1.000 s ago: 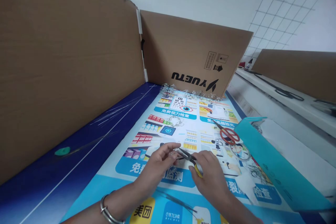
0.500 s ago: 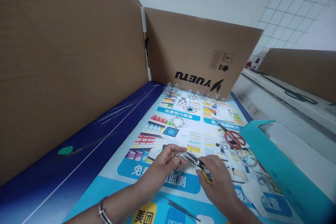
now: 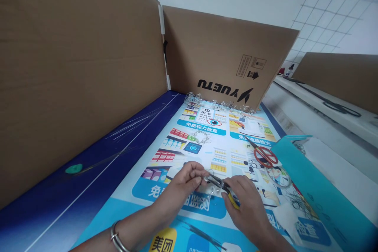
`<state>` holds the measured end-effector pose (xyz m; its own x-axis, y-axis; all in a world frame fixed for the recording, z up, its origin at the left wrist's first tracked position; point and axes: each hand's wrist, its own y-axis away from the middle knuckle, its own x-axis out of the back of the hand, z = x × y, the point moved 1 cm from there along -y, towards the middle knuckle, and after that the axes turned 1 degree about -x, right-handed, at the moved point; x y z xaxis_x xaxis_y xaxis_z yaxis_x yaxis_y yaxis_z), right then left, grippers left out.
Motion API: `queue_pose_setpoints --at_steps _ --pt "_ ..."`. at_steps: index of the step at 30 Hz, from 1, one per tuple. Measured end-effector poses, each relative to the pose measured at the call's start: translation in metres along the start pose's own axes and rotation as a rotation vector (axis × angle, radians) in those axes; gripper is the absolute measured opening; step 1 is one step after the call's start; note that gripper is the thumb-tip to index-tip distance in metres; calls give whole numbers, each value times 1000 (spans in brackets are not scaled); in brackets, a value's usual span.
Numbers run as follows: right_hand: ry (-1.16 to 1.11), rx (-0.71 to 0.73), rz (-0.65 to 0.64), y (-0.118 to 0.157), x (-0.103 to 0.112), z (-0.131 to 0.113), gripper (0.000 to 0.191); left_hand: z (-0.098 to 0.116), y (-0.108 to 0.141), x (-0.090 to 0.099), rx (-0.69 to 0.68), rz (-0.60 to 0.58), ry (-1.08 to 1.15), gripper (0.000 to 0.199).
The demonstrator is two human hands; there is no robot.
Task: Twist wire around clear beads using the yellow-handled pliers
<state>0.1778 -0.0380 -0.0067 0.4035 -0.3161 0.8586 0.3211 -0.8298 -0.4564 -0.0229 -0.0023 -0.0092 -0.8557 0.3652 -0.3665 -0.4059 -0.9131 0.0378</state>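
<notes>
My right hand (image 3: 246,201) is closed around yellow-handled pliers (image 3: 232,199), whose metal jaws point left toward my left hand. My left hand (image 3: 189,179) pinches a small piece of thin wire with clear bits (image 3: 211,189) at the jaw tips; its exact shape is too small to tell. Beneath both hands lies a printed poster sheet (image 3: 218,141). Loose straight wires (image 3: 203,235) rest on the sheet below my hands. A wire ring cluster (image 3: 203,137) lies farther up the sheet.
Red-handled scissors (image 3: 265,156) and a coil of wire (image 3: 279,177) lie at the right, beside a teal box (image 3: 319,189). Cardboard walls (image 3: 230,51) stand at the left and back, with wire pieces (image 3: 221,106) along the back one. A green object (image 3: 73,169) sits at the left.
The plier jaws have shifted slightly at my left fingertips, and more of the clear bits shows below them. My left fingers have curled in a little.
</notes>
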Motion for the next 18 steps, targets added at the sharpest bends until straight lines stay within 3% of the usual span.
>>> queue_pose_setpoints --at_steps 18 --pt "78 -11 -142 0 2 -2 23 2 1 -1 41 68 -58 8"
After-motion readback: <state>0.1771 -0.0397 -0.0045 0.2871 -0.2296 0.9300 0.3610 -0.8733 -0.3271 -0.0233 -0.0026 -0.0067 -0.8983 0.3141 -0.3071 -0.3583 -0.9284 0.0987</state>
